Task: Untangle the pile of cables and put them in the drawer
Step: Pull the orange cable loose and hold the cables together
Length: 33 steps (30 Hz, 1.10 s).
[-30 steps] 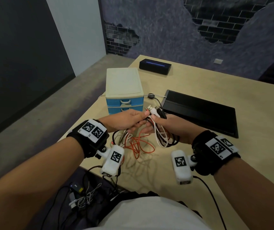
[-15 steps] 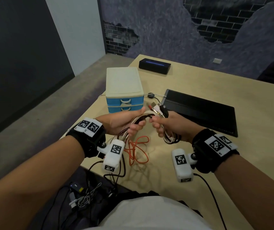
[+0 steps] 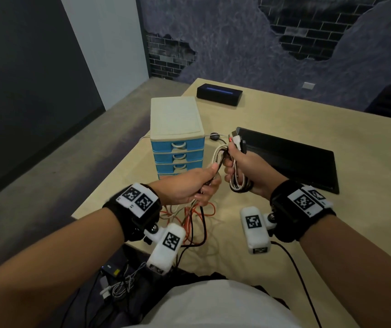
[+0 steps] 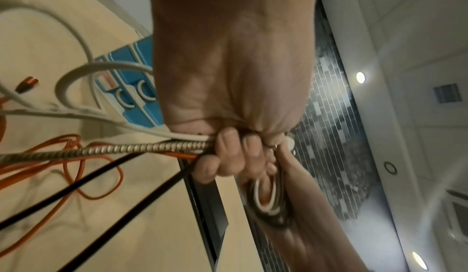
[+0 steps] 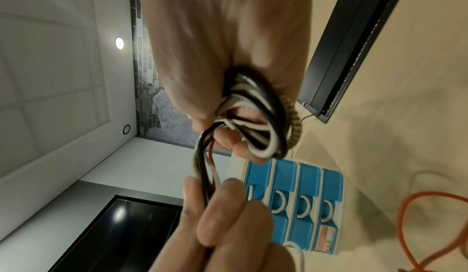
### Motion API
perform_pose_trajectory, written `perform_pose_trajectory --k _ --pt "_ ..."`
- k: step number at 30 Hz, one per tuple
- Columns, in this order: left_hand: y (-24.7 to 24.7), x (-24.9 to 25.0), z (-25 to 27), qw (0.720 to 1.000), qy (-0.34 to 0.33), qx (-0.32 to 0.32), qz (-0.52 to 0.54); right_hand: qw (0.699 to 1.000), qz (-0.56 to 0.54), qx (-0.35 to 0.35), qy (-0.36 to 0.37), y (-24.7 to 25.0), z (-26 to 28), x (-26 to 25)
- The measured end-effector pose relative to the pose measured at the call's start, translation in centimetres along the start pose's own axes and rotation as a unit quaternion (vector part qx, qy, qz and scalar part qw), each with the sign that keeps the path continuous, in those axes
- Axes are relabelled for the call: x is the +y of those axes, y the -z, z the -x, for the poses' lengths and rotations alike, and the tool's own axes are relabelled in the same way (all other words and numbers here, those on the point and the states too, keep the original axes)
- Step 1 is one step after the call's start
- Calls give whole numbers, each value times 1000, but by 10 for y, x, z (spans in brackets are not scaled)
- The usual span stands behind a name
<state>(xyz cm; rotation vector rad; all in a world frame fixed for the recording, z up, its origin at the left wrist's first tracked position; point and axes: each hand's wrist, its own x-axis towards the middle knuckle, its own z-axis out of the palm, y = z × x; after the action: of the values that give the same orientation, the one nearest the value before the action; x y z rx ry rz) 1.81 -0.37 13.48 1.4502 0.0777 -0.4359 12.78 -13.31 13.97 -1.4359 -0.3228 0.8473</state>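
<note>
My right hand (image 3: 241,169) grips a coiled bundle of black, white and metal-sheathed cables (image 3: 238,183), their plugs (image 3: 237,139) sticking up above my fist. In the right wrist view the coil (image 5: 255,128) loops round my fingers. My left hand (image 3: 196,188) grips the same cables a little to the left; a short arc (image 3: 218,153) runs between both fists. Below the left fist (image 4: 235,156) the metal-sheathed cable (image 4: 101,150), black leads and an orange cable (image 3: 189,218) hang down to the table. The blue drawer unit (image 3: 177,147) stands just beyond my hands, all drawers closed.
A flat black slab (image 3: 291,159) lies on the table to the right of my hands. A small black box (image 3: 219,94) sits at the far edge. The table's near-left edge drops to the floor, where other wires (image 3: 118,282) lie.
Both hands have risen off the table and moved toward the drawers. The right hand lifted the coil higher, and more cable now hangs from the left fist.
</note>
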Motion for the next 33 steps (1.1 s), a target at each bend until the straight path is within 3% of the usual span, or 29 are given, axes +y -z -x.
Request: perform_pose_trajectory --k 4,7,13,15,17,20,26,30,33 --pt "-17 -4 -4 995 -19 54 -80 998 49 34 -15 -5 5 2" --pt "-25 -3 -8 976 -16 122 -177 997 57 37 -23 -8 8 3" --pt "-36 1 -14 903 6 186 -386 995 87 36 -14 -15 9 7" --pt "-42 3 -16 867 15 184 -462 996 85 34 -20 -15 7 9" --pt "-44 6 -17 855 19 177 -487 996 83 36 -25 -15 6 10" --pt "-42 8 -19 876 18 167 -453 994 99 53 -8 -12 4 11" --pt "-31 23 -16 909 39 59 -411 987 127 97 21 -6 -7 5" --pt "-25 29 -11 920 32 3 -391 990 43 128 45 -12 -9 5" --pt "-26 22 -5 909 38 -25 -415 987 -92 122 59 -22 -7 -2"
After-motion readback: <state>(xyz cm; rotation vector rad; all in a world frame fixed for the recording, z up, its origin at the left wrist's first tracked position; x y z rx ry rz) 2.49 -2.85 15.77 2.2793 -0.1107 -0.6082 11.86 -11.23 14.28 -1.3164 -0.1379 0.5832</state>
